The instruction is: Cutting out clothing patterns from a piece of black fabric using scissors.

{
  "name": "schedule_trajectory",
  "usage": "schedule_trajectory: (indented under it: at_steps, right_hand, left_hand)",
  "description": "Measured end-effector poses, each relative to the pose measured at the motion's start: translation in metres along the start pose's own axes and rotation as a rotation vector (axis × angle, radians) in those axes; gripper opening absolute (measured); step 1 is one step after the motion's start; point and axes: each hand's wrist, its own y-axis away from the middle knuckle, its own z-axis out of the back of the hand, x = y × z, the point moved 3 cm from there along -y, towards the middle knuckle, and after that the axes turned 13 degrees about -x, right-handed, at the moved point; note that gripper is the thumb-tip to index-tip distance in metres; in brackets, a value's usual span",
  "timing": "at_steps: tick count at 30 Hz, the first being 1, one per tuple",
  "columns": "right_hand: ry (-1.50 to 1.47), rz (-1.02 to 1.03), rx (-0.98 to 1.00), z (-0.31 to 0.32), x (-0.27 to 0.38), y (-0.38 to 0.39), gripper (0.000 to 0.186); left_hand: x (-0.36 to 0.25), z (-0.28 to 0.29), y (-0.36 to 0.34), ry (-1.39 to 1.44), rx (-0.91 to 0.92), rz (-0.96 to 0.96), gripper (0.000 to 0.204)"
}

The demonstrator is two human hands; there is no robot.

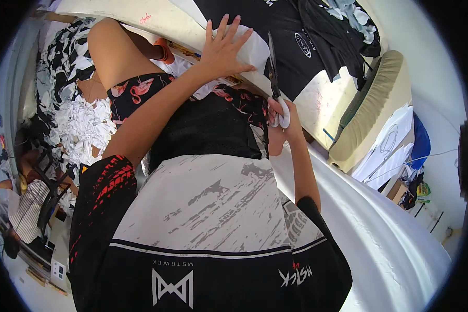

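Note:
My left hand [224, 52] lies flat with fingers spread, pressing a white rounded piece [256, 48], cloth or paper, at the near edge of the table. Scissors [273, 73] with long dark blades and white handles are in my right hand [282, 127], its fingers through the loops. The blades point away from me, between the white piece and a black printed garment [296, 31] spread over the table. I cannot tell whether the blades touch the cloth.
White and black cloth scraps [83, 125] heap on the floor at left, near my bare leg. A beige padded board [372, 109] stands on the table at right. White sheets [387, 140] lie beyond it. Another person in a striped top [30, 208] sits at far left.

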Motion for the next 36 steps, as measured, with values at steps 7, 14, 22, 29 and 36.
schedule_trajectory:
  at_steps: [7,14,22,29,36]
  right_hand:
    - [0.059,-0.025,-0.022,0.013,0.001,0.0,0.03]
    - [0.184,0.005,-0.01,0.027,-0.004,0.0,0.029]
    - [0.256,-0.009,0.04,0.032,0.0,0.0,0.028]
    - [0.31,0.013,0.062,0.032,0.0,0.001,0.025]
    - [0.275,0.027,0.076,0.027,0.013,0.004,0.02]
  left_hand:
    - [0.004,0.003,0.001,-0.034,0.019,-0.01,0.103]
    - [0.018,0.009,0.006,-0.104,0.071,-0.008,0.104]
    - [0.019,0.03,0.007,0.006,-0.046,-0.051,0.091]
    - [0.016,0.047,0.026,0.197,0.158,-0.251,0.063]
    - [0.03,0.072,0.03,0.218,0.238,-0.321,0.057]
